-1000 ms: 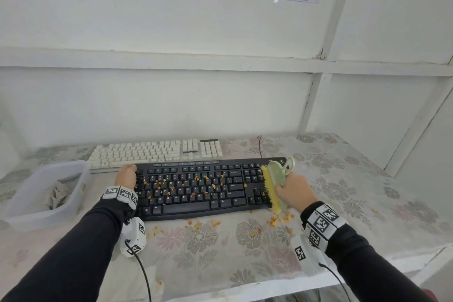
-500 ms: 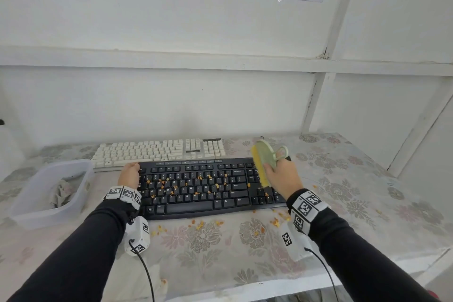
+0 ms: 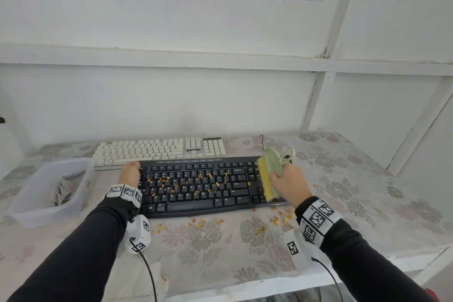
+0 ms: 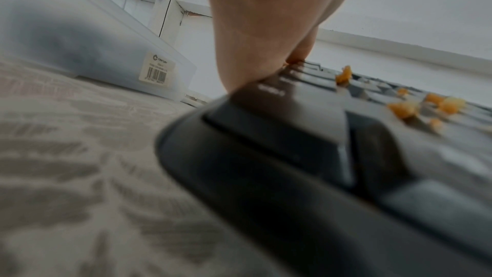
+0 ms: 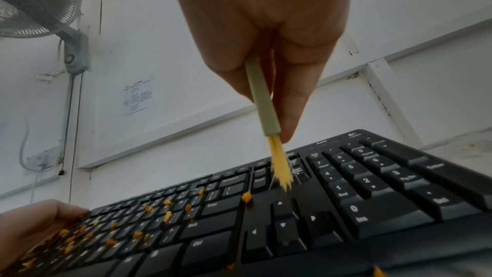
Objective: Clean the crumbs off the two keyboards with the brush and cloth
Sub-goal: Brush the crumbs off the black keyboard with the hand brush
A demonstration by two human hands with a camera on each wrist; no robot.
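A black keyboard (image 3: 210, 186) lies in front of a white keyboard (image 3: 159, 149) on the flowered table. Orange crumbs (image 3: 186, 182) dot the black keyboard's letter keys. My right hand (image 3: 279, 176) grips a green brush (image 3: 268, 174), whose yellow bristles (image 5: 281, 167) touch the keys between the letter block and the number pad. My left hand (image 3: 130, 174) holds the black keyboard's left end, its thumb on the keys (image 4: 298, 58). A grey cloth (image 3: 61, 191) lies crumpled in a plastic bin.
The translucent bin (image 3: 49, 211) stands at the left, close to both keyboards. More crumbs (image 3: 279, 219) lie on the table in front of the black keyboard. The white wall rises just behind the white keyboard. The table's front edge (image 3: 245, 287) is near my arms.
The brush swept off the keyboard's front right edge, lifted to the far edge, and now sits lower and further left on the keys. My left hand has stayed put.
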